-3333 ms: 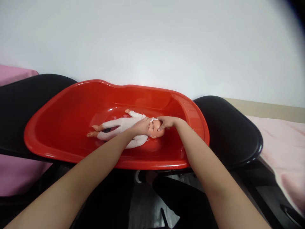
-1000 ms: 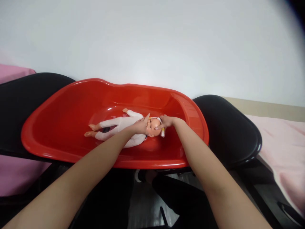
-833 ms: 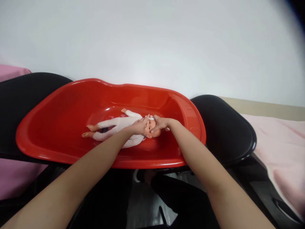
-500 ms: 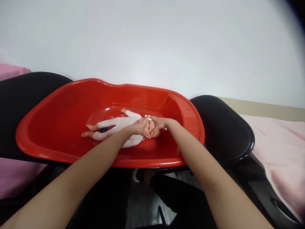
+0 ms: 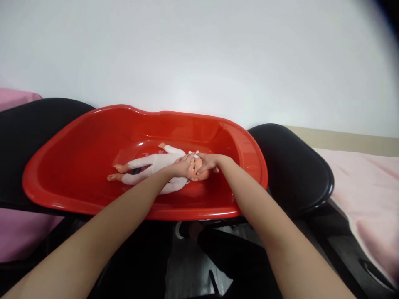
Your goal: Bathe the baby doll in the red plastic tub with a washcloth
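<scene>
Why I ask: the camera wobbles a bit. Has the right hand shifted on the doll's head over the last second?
Yes. Against the doll, the right hand slid toward the face, nearer the left hand.

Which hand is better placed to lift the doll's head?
Probably the right hand: it lies over the top of the doll head, at the tub end. The left hand rests across the face and chest, less suited to lifting.

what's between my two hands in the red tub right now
The head of the doll. In the head view the left hand lies on its face side and the right hand on its crown, both touching it, inside the red tub.
</scene>
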Demonstrator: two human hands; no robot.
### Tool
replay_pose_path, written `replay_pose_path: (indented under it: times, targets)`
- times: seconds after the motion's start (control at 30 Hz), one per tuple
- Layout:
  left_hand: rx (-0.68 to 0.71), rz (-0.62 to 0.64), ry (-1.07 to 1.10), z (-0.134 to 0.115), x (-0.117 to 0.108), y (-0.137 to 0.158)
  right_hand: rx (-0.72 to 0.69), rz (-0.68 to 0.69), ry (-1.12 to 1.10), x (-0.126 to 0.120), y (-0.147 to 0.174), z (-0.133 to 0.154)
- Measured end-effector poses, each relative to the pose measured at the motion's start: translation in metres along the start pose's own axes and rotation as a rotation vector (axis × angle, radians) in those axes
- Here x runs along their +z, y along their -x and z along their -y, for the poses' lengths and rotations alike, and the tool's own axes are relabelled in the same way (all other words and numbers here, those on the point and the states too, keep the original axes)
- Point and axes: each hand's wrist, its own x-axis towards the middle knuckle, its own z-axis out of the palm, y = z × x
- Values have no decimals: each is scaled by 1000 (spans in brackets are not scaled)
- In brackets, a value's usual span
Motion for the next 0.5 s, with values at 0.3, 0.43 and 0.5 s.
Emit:
replay_pose_path:
  times: [0.3,0.43,0.5]
  targets:
    - [-12,1,-11,1,4,-3,-13,-13,33,-3,-1,6]
    - [-20,5,-31,-9,-4,2,172,88,16,-5,-4,2]
    - [-7,-15,-16,-12,-8,3,231,142,30,-7,-5,-1]
